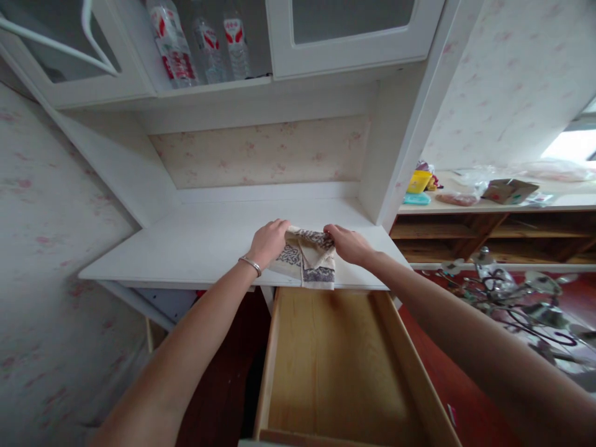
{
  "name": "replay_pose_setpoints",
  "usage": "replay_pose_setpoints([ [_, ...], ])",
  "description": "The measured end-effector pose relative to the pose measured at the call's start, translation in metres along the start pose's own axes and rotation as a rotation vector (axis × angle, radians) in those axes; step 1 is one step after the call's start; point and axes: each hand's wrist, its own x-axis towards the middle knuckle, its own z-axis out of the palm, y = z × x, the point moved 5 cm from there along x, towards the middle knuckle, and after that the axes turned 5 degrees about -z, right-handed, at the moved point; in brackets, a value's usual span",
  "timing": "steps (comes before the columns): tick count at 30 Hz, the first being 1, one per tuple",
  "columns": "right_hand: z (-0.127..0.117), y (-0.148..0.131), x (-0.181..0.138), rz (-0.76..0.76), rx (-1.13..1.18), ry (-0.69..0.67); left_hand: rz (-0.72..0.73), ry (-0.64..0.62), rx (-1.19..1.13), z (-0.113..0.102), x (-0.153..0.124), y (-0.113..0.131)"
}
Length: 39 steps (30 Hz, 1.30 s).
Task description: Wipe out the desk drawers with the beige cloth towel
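The white desk (pixel 186 242) stretches well to the left of the hands, giving them sideways room. A wooden drawer (pixel 326 372) stands pulled out beneath the desk's front edge, so there's a drop there. On the desk, reaching that edge, a patterned cloth (pixel 318 259) is, I'd say, being folded; next, its layers probably want lining up. The left hand (pixel 270 241) pinches its upper left corner, the right hand (pixel 348 242) its upper right.

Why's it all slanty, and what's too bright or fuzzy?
In the head view: the white cabinet widens towards the top, probably wide-lens stretch; the window at far right glares white; the chandelier at lower right looks smeary; the cloth between left hand and right hand looks clearer.
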Motion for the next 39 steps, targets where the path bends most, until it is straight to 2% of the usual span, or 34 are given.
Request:
replay_pose_setpoints([
  [4, -0.006, -0.006, 0.0, -0.009, -0.06, 0.031, -0.003, -0.015, 0.022, -0.013, 0.01, 0.003],
  [9, -0.004, -0.008, -0.005, -0.154, -0.134, -0.051, -0.023, 0.004, 0.009, -0.014, 0.01, 0.002],
  [15, -0.015, -0.009, -0.004, -0.189, -0.22, -0.058, -0.107, 0.054, -0.092, -0.017, 0.016, -0.002],
  [20, -0.035, -0.012, 0.009, -0.082, -0.09, 0.049, 0.001, 0.046, -0.179, -0.014, 0.018, 0.007],
  [23, -0.05, -0.016, 0.019, -0.026, -0.011, 0.144, 0.036, 0.017, -0.366, -0.01, 0.021, 0.014],
  [25, -0.058, -0.02, 0.025, -0.009, 0.014, 0.181, 0.065, -0.051, -0.503, -0.007, 0.024, 0.019],
  [29, -0.073, -0.029, 0.033, -0.055, 0.054, 0.186, 0.135, -0.182, -0.596, -0.001, 0.025, 0.024],
  [33, -0.09, -0.039, 0.035, -0.173, 0.094, 0.202, 0.123, -0.158, -0.578, 0.0, 0.029, 0.025],
  [36, -0.111, -0.044, 0.037, -0.226, 0.086, 0.242, 0.117, -0.204, -0.649, -0.003, 0.033, 0.032],
  [39, -0.129, -0.039, 0.044, -0.134, 0.023, 0.16, 0.097, -0.149, -0.684, -0.017, 0.041, 0.034],
])
